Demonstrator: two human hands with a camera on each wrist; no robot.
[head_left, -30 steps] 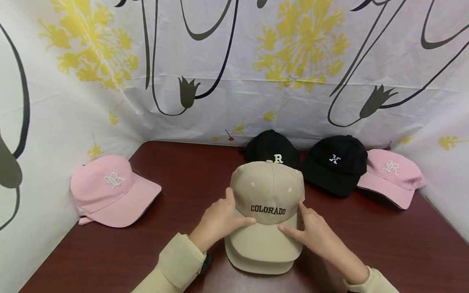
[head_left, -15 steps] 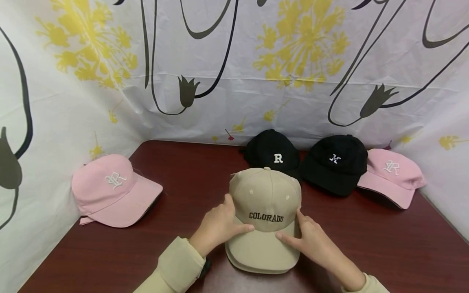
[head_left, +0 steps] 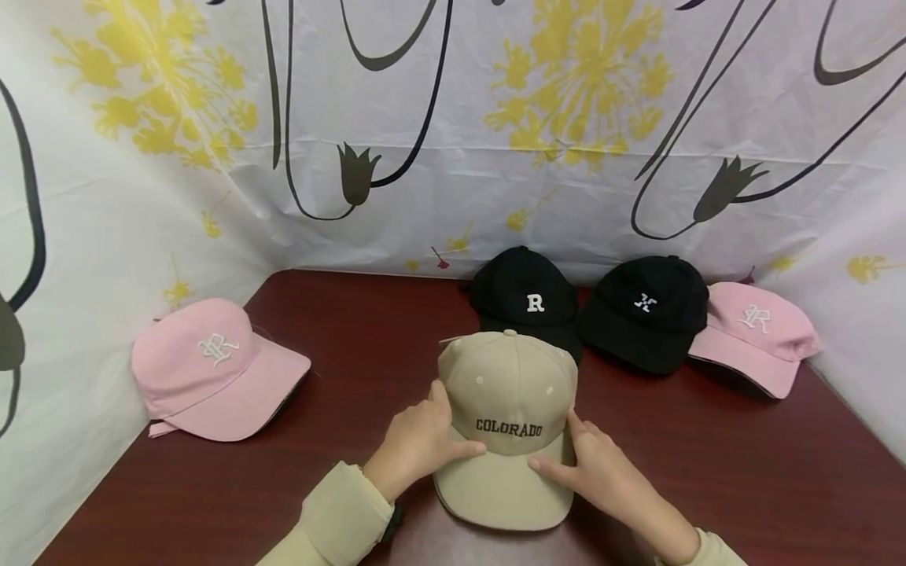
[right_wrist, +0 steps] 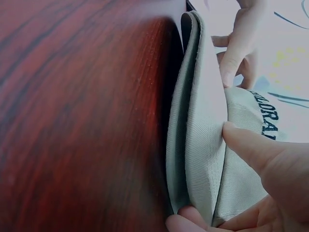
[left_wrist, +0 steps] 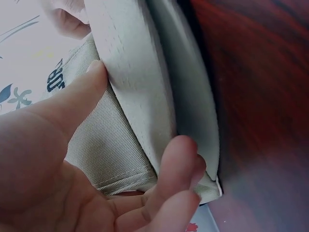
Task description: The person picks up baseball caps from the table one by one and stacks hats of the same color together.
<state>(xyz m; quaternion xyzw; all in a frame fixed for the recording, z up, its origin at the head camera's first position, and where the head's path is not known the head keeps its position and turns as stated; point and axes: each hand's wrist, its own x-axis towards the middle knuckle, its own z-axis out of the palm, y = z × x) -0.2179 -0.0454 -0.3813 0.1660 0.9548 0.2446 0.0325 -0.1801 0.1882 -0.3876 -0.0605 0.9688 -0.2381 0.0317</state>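
On my feed the tan cap [head_left: 520, 377] is sitting between the hands, touching both. The left hand [head_left: 421, 436] is gripping its left side, thumb pressing where crown meets brim; the right hand [head_left: 598, 472] is gripping the opposite side in the same way. Below the gripped brim, I'm seeing a lower brim [left_wrist: 193, 96] showing in both wrist views, but whatever crown belongs to it is hiding from me. In the head view the tan cap is covering part of the R cap [head_left: 520, 279] beyond the hands. I'm losing both sleeves [head_left: 347, 511] at the bottom edge, and I'm not making out the dark thing at the left cuff. The dark-red table [head_left: 708, 464] is running under the hands, with a pink cap [head_left: 194, 358] lying left of the left hand. Beyond the right hand, a black cap [head_left: 647, 303] and another pink cap [head_left: 750, 322] are sitting before a flower-printed cloth [head_left: 453, 102].
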